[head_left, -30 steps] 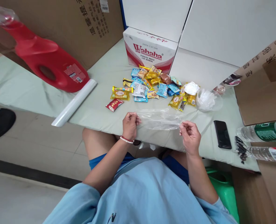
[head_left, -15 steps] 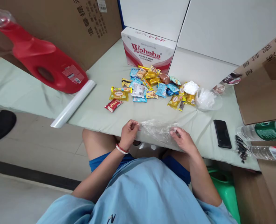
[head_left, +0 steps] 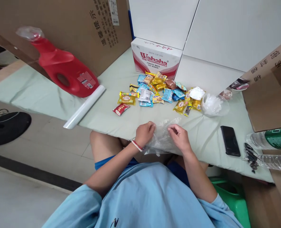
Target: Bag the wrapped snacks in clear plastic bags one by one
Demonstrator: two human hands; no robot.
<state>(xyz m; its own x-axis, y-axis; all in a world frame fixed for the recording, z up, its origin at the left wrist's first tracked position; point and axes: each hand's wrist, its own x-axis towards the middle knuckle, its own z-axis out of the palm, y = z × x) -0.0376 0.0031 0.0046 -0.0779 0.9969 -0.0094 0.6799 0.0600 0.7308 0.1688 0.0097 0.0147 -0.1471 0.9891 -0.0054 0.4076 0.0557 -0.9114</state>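
A clear plastic bag (head_left: 161,139) hangs crumpled between my hands at the table's front edge. My left hand (head_left: 145,133) is closed on its left side, a red and white bracelet on the wrist. My right hand (head_left: 179,136) pinches the bag's right side between thumb and fingers. Beyond the bag lies a heap of small wrapped snacks (head_left: 145,94) in blue, yellow and brown packets. One red snack packet (head_left: 121,109) lies apart, nearer to my left hand.
A red jug (head_left: 66,71) and a white roll (head_left: 84,107) lie at the left. Behind the snacks stands a Wahaha carton (head_left: 156,58). On the right are a clump of white plastic bags (head_left: 211,104), a black phone (head_left: 230,141), keys (head_left: 249,153) and water bottles (head_left: 271,139).
My hands have come closer together, and the bag between them is more bunched, with its lower part hanging over the table edge. The view has shifted slightly left and up.
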